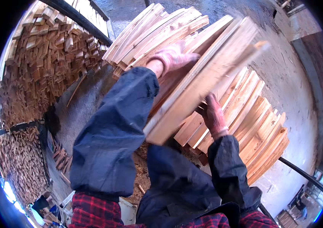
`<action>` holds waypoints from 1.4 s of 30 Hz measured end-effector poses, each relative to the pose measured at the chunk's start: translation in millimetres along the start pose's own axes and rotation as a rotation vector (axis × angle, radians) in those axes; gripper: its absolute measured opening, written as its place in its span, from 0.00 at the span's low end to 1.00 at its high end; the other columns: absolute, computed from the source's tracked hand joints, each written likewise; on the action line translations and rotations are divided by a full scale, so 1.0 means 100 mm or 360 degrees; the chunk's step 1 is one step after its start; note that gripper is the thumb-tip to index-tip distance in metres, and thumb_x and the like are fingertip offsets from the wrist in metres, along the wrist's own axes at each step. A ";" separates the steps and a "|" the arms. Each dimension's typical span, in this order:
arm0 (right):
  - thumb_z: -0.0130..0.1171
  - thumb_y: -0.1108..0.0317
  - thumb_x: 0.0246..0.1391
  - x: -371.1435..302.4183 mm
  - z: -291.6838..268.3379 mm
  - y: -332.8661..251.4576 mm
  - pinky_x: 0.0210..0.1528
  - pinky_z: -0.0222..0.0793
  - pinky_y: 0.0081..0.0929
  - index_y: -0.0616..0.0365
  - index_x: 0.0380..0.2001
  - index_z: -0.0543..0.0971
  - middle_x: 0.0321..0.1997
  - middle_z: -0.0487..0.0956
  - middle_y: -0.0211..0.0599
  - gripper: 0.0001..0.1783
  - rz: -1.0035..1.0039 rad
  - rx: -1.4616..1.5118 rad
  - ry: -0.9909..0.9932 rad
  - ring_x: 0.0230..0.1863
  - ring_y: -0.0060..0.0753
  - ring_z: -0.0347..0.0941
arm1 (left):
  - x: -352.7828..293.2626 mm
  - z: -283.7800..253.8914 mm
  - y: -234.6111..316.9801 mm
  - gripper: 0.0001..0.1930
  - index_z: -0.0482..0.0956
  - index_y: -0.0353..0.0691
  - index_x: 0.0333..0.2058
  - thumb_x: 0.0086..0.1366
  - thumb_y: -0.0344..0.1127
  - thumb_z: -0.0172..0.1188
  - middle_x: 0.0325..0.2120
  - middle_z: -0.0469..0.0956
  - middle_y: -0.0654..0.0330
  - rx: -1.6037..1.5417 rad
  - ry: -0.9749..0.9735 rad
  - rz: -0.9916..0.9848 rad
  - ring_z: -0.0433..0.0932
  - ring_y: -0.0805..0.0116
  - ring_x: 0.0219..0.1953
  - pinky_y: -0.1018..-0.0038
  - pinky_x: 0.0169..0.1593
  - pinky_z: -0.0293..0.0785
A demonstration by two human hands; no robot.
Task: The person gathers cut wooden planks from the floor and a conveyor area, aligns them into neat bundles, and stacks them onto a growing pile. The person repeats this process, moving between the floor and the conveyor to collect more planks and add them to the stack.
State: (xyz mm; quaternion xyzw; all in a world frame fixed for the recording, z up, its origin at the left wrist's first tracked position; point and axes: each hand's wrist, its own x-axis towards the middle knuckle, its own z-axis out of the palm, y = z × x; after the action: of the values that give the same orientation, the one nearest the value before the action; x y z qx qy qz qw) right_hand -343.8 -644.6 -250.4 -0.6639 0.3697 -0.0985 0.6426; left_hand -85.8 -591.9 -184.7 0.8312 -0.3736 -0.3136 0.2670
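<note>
Several long wooden boards (pixel 203 81) stand tilted on edge between my hands, their far ends blurred by motion. My left hand (pixel 175 57), in a pinkish knit glove, is at their left side, against the dark inner face of a board. My right hand (pixel 213 115), gloved the same way with dark fingertips, presses its fingers to the right face of the nearest board. Beyond my left hand lies a stack of pale boards (pixel 152 32). A second stack of boards (pixel 252 121) fans out beneath and to the right of my right hand. Some fingertips are hard to make out.
A tall pile of short wood pieces (pixel 36 72) fills the left, behind a dark metal bar (pixel 79 21). Below it is another wood pile (pixel 22 163). A dark bar (pixel 304 174) runs out at the lower right. Concrete floor (pixel 287 91) stretches along the right.
</note>
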 end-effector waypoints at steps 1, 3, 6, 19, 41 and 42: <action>0.55 0.60 0.61 0.06 0.36 -0.23 0.45 0.73 0.30 0.57 0.48 0.69 0.42 0.74 0.33 0.17 0.0655 0.0942 -0.0002 0.41 0.35 0.72 | 0.01 0.12 -0.45 0.54 0.60 0.32 0.64 0.52 0.74 0.56 0.61 0.64 0.39 0.0059 0.0137 -0.0074 0.60 0.50 0.66 0.64 0.69 0.53; 0.59 0.53 0.60 0.19 0.36 -0.06 0.44 0.72 0.27 0.56 0.66 0.59 0.42 0.73 0.31 0.37 0.0721 0.0711 -0.0354 0.40 0.28 0.72 | -0.02 0.33 -0.53 0.56 0.48 0.41 0.69 0.53 0.74 0.54 0.67 0.54 0.42 -0.0098 -0.0333 -0.0229 0.51 0.49 0.70 0.63 0.70 0.49; 0.63 0.55 0.57 0.12 0.56 -0.12 0.43 0.71 0.24 0.63 0.65 0.60 0.42 0.74 0.31 0.39 0.0677 0.0273 -0.0619 0.39 0.23 0.71 | -0.27 0.79 -0.75 0.51 0.51 0.45 0.69 0.54 0.68 0.58 0.66 0.55 0.43 0.0288 -0.0073 -0.0113 0.55 0.46 0.68 0.60 0.69 0.52; 0.71 0.35 0.32 0.34 0.73 -0.10 0.71 0.41 0.57 0.45 0.69 0.56 0.70 0.56 0.48 0.62 -0.1041 -0.1991 -0.0894 0.72 0.61 0.46 | -2.18 1.57 -1.88 0.41 0.57 0.36 0.65 0.63 0.59 0.57 0.66 0.57 0.50 -0.1448 0.1006 -0.1037 0.56 0.56 0.68 0.66 0.68 0.53; 0.61 0.38 0.50 1.80 1.20 -0.42 0.66 0.54 0.49 0.57 0.61 0.68 0.65 0.66 0.49 0.43 -0.0919 -0.1977 -0.0433 0.69 0.57 0.54 | -1.03 0.73 -2.91 0.46 0.58 0.36 0.66 0.62 0.70 0.48 0.68 0.55 0.52 -0.2305 0.1613 -0.1856 0.52 0.58 0.69 0.62 0.69 0.46; 0.60 0.40 0.52 1.92 1.24 -0.39 0.66 0.54 0.49 0.57 0.60 0.68 0.64 0.67 0.49 0.41 -0.0872 -0.1980 -0.0406 0.68 0.58 0.55 | -1.02 0.70 -2.97 0.47 0.55 0.36 0.67 0.62 0.70 0.48 0.69 0.51 0.53 -0.2352 0.1537 -0.1894 0.48 0.58 0.71 0.60 0.70 0.43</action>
State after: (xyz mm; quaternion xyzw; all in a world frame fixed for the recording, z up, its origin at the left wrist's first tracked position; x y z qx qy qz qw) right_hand -119.1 -670.3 -299.5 -0.9850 0.0979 0.0519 0.1326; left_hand -54.7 -354.6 -400.0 0.5480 0.5214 -0.1797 0.6289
